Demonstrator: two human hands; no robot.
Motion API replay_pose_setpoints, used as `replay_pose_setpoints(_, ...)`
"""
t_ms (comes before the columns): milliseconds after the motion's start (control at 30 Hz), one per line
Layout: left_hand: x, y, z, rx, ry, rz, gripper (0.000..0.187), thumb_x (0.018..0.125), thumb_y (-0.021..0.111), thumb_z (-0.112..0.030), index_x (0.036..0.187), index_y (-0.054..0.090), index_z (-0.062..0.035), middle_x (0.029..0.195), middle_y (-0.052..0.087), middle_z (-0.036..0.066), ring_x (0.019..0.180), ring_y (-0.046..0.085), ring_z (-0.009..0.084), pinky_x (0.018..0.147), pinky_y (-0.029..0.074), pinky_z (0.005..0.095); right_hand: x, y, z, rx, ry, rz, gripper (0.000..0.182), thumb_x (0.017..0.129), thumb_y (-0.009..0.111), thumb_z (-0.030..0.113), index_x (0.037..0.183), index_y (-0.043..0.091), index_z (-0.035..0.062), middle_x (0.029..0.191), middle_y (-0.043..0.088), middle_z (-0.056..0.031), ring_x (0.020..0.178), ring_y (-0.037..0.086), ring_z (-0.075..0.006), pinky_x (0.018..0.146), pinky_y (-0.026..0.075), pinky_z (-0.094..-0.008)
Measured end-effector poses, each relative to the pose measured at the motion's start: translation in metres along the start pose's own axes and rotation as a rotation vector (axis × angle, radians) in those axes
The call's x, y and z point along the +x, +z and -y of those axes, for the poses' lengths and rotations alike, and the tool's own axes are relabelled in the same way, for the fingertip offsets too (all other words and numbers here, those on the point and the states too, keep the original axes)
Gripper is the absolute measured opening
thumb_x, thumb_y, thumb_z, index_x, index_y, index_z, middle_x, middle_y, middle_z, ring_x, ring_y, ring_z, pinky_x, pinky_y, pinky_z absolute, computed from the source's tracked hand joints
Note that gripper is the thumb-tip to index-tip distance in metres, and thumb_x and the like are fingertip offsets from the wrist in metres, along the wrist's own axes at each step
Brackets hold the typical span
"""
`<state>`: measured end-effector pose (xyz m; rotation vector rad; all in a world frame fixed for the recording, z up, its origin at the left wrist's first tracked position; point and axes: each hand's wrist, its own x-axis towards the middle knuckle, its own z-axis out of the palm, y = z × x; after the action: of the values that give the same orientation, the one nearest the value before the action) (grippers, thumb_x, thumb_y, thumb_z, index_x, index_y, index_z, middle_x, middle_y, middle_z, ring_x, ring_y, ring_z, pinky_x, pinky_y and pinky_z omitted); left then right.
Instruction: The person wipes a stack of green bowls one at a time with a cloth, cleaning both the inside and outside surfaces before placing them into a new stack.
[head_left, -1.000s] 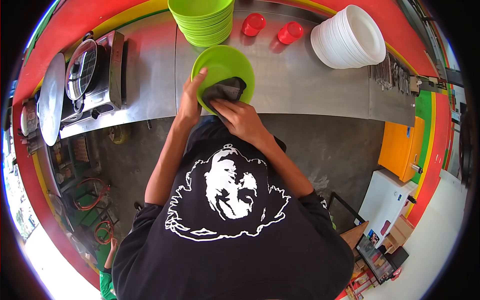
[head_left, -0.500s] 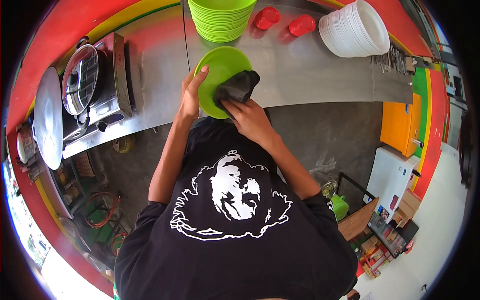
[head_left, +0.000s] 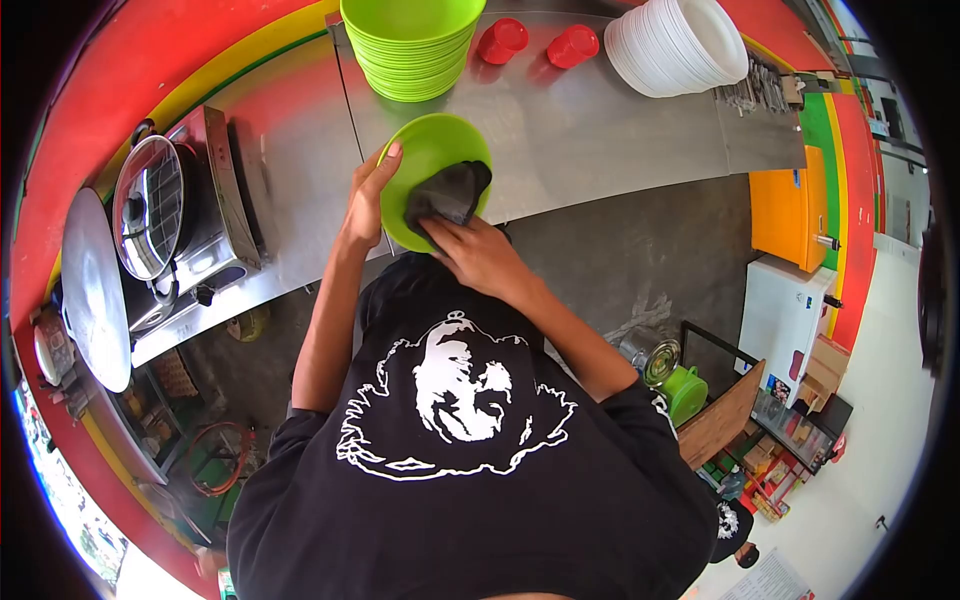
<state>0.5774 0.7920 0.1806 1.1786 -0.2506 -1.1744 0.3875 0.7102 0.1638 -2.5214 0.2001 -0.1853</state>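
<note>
A green bowl [head_left: 432,140] is tilted toward me in front of my body, close to the counter's front edge. My left hand [head_left: 369,195] grips its left rim, the thumb lying over the inner side and the other fingers hidden behind. My right hand [head_left: 478,256] presses a dark grey cloth [head_left: 452,190] against the inside of the bowl, low and to the right. Part of the cloth bunches up beyond my fingertips. Beyond the bowl, a tall stack of green bowls [head_left: 412,62] stands on the steel counter [head_left: 590,150].
Two red cups [head_left: 502,41] and a stack of white plates [head_left: 668,50] stand along the back. Cutlery [head_left: 752,88] lies at the right end. To the left are a stove [head_left: 215,190], a glass-lidded pan [head_left: 150,210] and a large metal lid [head_left: 95,290]. Another person [head_left: 735,530] is at lower right.
The view has shifted, so the counter and its items sit further left. My right hand and the cloth have shifted slightly within the bowl; my left hand keeps its hold on the rim.
</note>
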Motion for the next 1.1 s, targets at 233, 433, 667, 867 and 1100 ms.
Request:
replay_pose_setpoints(233,0.001,0.002,0.017,0.002,0.123,-0.013,0.06,0.096,0.057,-0.035,0.144,0.045,-0.001,0.133,0.056,0.013,0.122,0.052,0.0221,0.104,0.041,0.0352,0.014,-0.004,-0.002,0.068,0.037,-0.088,0.052,0.086,0.071,0.016,0.134,0.056,0.0051,0.128,0.063,-0.0146,0.11,0.063,-0.0365,0.095,0.052,-0.0436)
replay_pose_setpoints(433,0.001,-0.006,0.033,-0.062,0.107,-0.097,0.051,0.096,0.055,-0.033,0.137,0.052,-0.0008,0.124,0.061,0.011,0.114,0.057,0.0212,0.1,0.043,0.0346,0.025,0.007,0.021,0.156,0.051,-0.075,0.054,0.088,0.071,0.019,0.136,0.053,0.0019,0.129,0.062,-0.0169,0.111,0.062,-0.0379,0.096,0.051,-0.0436)
replay_pose_setpoints(667,0.001,-0.006,-0.006,0.17,-0.027,0.049,0.063,0.097,0.057,-0.044,0.142,0.049,-0.0002,0.13,0.059,0.015,0.123,0.053,0.0248,0.104,0.041,0.0373,0.005,-0.004,-0.016,-0.09,0.009,0.011,0.059,0.078,0.074,0.012,0.134,0.057,0.004,0.128,0.064,-0.0157,0.11,0.063,-0.0358,0.097,0.05,-0.0429)
replay_pose_setpoints(867,0.0,0.018,0.016,0.24,0.134,-0.024,0.069,0.097,0.058,-0.045,0.148,0.041,-0.0019,0.139,0.052,0.015,0.129,0.048,0.025,0.109,0.036,0.0371,0.015,-0.006,0.001,0.116,0.171,-0.015,0.054,0.083,0.07,0.008,0.134,0.055,0.0025,0.127,0.063,-0.0173,0.107,0.064,-0.0382,0.095,0.051,-0.0446)
replay_pose_setpoints(1100,0.004,0.001,0.035,-0.075,-0.003,-0.018,0.053,0.1,0.054,-0.04,0.134,0.055,-0.0009,0.118,0.065,0.012,0.108,0.06,0.0205,0.096,0.046,0.0343,0.01,-0.007,0.011,0.086,0.088,0.027,0.055,0.084,0.071,0.014,0.135,0.053,0.0008,0.131,0.06,-0.0196,0.111,0.062,-0.039,0.094,0.051,-0.0443)
